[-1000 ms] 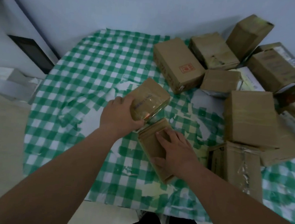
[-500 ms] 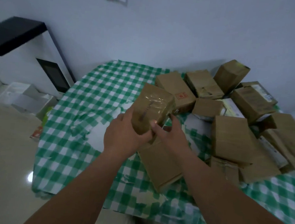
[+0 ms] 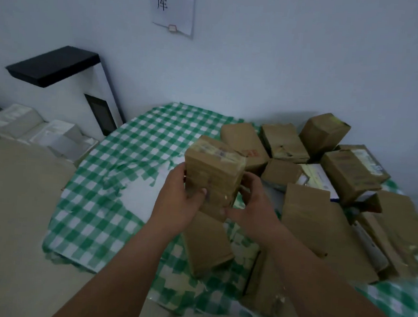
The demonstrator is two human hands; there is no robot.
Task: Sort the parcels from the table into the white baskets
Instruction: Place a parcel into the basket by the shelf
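A brown taped cardboard parcel (image 3: 214, 173) is held upright above the table (image 3: 128, 152), which wears a green-and-white checked cloth. My left hand (image 3: 179, 201) grips its left side with the thumb across the front. My right hand (image 3: 251, 206) grips its right side and lower edge. Another flat brown parcel (image 3: 208, 243) lies on the cloth right below my hands. Several more brown parcels (image 3: 305, 221) are piled on the right half of the table. White baskets (image 3: 54, 136) stand on the floor at the far left, by the wall.
A white cabinet with a black top (image 3: 59, 71) stands against the wall left of the table. A paper sign (image 3: 173, 5) hangs on the wall. Beige floor (image 3: 10, 217) stretches to the left of the table.
My left hand lifted the parcel off the table and raised it upright. My right hand left the flat parcel and took hold of the raised one. The view tilted up toward the wall.
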